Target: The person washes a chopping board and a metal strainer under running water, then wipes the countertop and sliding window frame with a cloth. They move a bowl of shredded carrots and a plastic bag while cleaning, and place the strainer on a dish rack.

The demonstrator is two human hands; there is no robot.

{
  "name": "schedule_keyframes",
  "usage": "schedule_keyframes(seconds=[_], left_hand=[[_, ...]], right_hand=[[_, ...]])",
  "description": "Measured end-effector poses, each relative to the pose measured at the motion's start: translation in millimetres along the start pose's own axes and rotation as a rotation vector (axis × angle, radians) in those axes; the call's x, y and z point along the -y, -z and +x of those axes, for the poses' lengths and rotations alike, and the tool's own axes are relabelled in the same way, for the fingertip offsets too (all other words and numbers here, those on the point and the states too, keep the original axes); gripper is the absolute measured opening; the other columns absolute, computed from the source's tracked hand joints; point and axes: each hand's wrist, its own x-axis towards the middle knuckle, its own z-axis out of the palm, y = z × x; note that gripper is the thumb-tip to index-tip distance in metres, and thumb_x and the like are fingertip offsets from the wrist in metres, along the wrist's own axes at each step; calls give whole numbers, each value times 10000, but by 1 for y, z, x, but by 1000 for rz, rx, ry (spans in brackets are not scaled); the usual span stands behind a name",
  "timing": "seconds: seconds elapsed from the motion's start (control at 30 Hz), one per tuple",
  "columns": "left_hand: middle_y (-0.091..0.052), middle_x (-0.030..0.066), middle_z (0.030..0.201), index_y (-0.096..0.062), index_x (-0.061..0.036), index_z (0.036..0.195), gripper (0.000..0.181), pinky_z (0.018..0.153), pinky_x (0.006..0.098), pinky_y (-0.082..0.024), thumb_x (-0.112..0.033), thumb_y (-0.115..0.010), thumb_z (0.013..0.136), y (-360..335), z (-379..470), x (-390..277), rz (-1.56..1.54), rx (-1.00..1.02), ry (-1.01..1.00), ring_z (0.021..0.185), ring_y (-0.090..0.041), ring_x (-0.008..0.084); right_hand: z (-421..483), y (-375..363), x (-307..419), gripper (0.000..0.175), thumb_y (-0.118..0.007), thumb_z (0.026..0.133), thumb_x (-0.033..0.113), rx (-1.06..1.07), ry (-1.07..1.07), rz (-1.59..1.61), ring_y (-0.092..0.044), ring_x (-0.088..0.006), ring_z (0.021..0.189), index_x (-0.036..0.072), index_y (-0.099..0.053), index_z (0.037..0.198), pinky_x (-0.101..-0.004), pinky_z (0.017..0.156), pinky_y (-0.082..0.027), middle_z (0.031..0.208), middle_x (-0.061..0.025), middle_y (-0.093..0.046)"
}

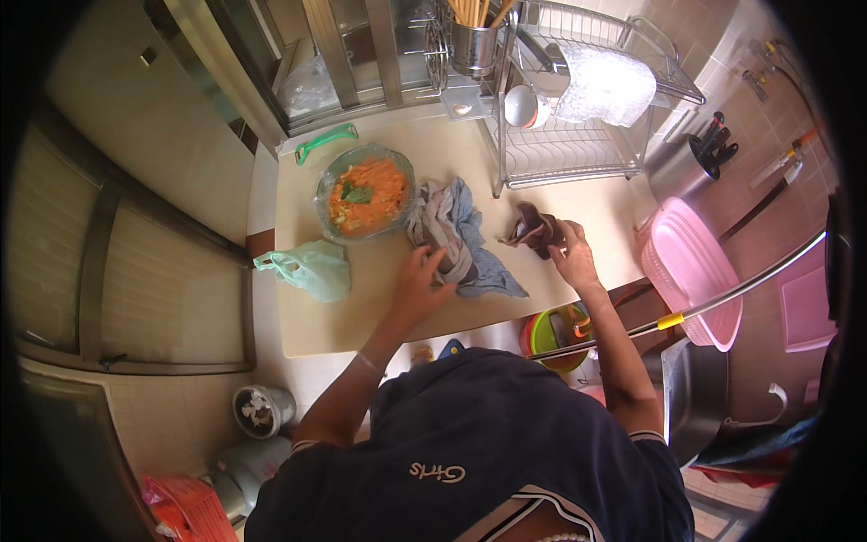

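On the cream counter lie a crumpled grey cloth (443,234) and a blue-grey cloth (482,261), pressed against each other. My left hand (421,288) is just at the near edge of the grey cloth, fingers apart; whether it touches is unclear. Right of the cloths, a dark brown crumpled cloth (535,227) stands bunched up, with the fingers of my right hand (574,257) at its right side, seemingly pinching it. Left of the grey cloth is a bowl (327,220) in clear plastic film, holding shredded orange food (371,193) with green leaves on top.
A green peeler (325,142) and a pale green plastic bag (318,271) lie at the counter's left. At the back right stands a metal dish rack (576,179). A pink basket (691,264) and a steel sink (698,400) are to the right, crossed by a metal pole (718,298).
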Motion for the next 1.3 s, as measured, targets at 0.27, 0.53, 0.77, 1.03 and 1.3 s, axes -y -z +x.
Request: schedule_keyframes(seconds=[0.27, 0.53, 0.77, 1.03, 1.3], left_hand=[[-522, 141, 1188, -665, -49, 980, 262, 915, 397, -430, -134, -709, 737, -14, 46, 28, -38, 76, -23, 1105, -489, 333], [-601, 127, 1025, -654, -34, 922, 197, 810, 380, -477, -144, -689, 763, -11, 43, 10, 371, -62, -422, 925, -587, 269], [-605, 110, 941, -620, -67, 1000, 194, 755, 342, -456, -130, -630, 817, -10, 50, 23, -66, -18, -133, 845, -575, 238], [-583, -17, 954, -581, -81, 1069, 217, 739, 223, -416, -246, -478, 972, 106, 116, -65, -547, -284, 17, 823, -524, 100], [-604, 90, 1002, -538, 41, 1038, 190, 826, 282, -478, -109, -469, 943, 213, 169, -227, -1255, -320, -607, 897, -592, 147]], right_hand=[[-80, 43, 34, 298, -632, 815, 45, 227, -130, 156, -656, -250, 767, -15, -584, 1103, -329, 698, -527, 1101, -170, -586], [-113, 51, 47, 247, -612, 846, 53, 260, -274, 239, -651, -232, 787, -7, -604, 1085, -317, 698, -500, 1006, -149, -622], [-113, 57, 56, 244, -611, 848, 53, 261, -258, 247, -651, -234, 784, -13, -603, 1083, -318, 702, -501, 989, -154, -627], [-93, 72, 75, 240, -610, 870, 76, 177, -211, 395, -649, -174, 798, 5, -606, 1099, -289, 727, -505, 997, -111, -650], [-44, 96, 137, 346, -648, 858, 137, 143, 48, 597, -616, -177, 933, 13, -568, 1170, -297, 777, -508, 1087, -100, -621]])
